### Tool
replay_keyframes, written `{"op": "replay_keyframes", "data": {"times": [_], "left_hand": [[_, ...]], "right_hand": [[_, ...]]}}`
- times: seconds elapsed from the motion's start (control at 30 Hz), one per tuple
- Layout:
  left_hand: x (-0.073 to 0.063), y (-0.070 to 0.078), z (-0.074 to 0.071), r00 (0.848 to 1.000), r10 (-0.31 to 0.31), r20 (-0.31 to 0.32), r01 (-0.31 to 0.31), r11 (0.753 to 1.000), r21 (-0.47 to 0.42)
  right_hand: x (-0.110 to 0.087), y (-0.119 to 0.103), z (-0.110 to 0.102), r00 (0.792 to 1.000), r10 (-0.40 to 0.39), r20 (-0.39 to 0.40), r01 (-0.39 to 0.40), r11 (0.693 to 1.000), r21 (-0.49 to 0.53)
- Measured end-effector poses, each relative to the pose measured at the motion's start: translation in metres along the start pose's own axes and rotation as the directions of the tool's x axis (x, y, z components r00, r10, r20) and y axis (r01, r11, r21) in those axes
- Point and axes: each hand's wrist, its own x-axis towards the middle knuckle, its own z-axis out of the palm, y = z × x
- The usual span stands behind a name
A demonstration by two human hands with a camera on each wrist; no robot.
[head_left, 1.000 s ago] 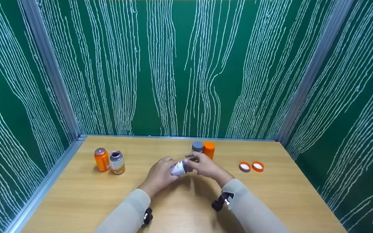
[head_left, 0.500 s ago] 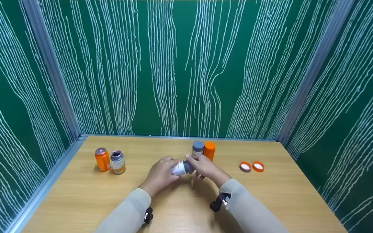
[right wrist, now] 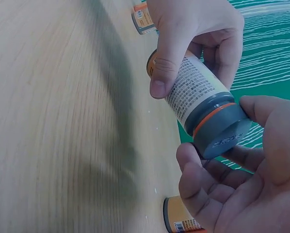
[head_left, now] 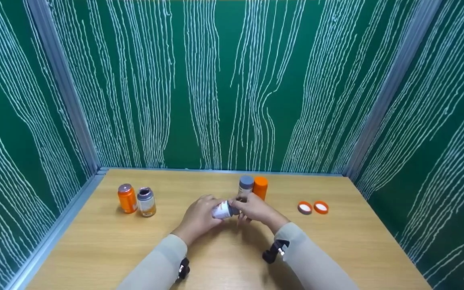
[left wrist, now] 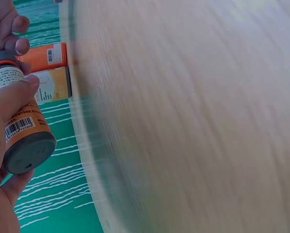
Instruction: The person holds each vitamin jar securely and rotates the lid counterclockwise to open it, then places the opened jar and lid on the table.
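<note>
My left hand (head_left: 199, 215) grips a white and orange pill bottle (head_left: 221, 210) around its body, tilted above the table with its cap end to the right. In the left wrist view the bottle's dark grey base (left wrist: 31, 153) and a barcode show. My right hand (head_left: 258, 208) pinches the dark grey cap (right wrist: 222, 131) between thumb and fingers. An orange ring (right wrist: 214, 118) shows between the cap and the bottle's grey neck. In the head view the right hand's fingers partly cover the cap.
Behind the right hand stand a grey-capped bottle (head_left: 246, 183) and an orange one (head_left: 260, 187). At left stand an uncapped orange bottle (head_left: 127, 199) and an uncapped grey-necked bottle (head_left: 146, 203). Two caps, grey (head_left: 305, 208) and orange (head_left: 321, 207), lie liner up at right on the wooden table (head_left: 336, 249).
The right hand's fingers have shifted around the cap, first raised over it, then turned down, now turned partly back. The left hand and bottle have hardly moved.
</note>
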Motion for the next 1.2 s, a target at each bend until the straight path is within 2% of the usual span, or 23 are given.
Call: {"op": "replay_keyframes", "data": {"times": [0.3,0.43,0.6,0.73,0.93,1.2], "left_hand": [[-0.002,-0.0018,0.0008,0.999,-0.042,0.018,0.042,0.999,-0.019],[-0.0029,-0.0027,0.0013,0.999,-0.031,0.009,0.031,1.0,-0.004],[-0.0026,-0.0027,0.0022,1.0,0.003,-0.009,-0.003,1.0,0.025],[-0.0019,-0.0017,0.0027,1.0,-0.001,-0.013,0.001,1.0,0.017],[-0.0023,-0.0014,0.0028,1.0,-0.026,-0.002,0.026,1.0,0.004],[-0.0041,-0.0054,0.0045,1.0,-0.025,0.003,0.025,0.999,-0.022]], "right_hand": [[-0.0002,0.003,-0.0027,0.998,-0.058,0.029,0.058,0.998,-0.008],[0.0016,0.0048,-0.0023,0.996,-0.082,0.019,0.082,0.996,-0.02],[0.0042,0.0046,0.0015,0.998,-0.055,-0.036,0.055,0.998,0.0],[0.0049,0.0038,0.0036,0.998,-0.012,-0.058,0.013,1.0,0.01],[0.0039,0.0036,0.0041,0.999,0.028,-0.046,-0.028,1.0,0.001],[-0.0002,0.0014,0.0005,1.0,-0.012,-0.002,0.012,1.0,0.003]]}}
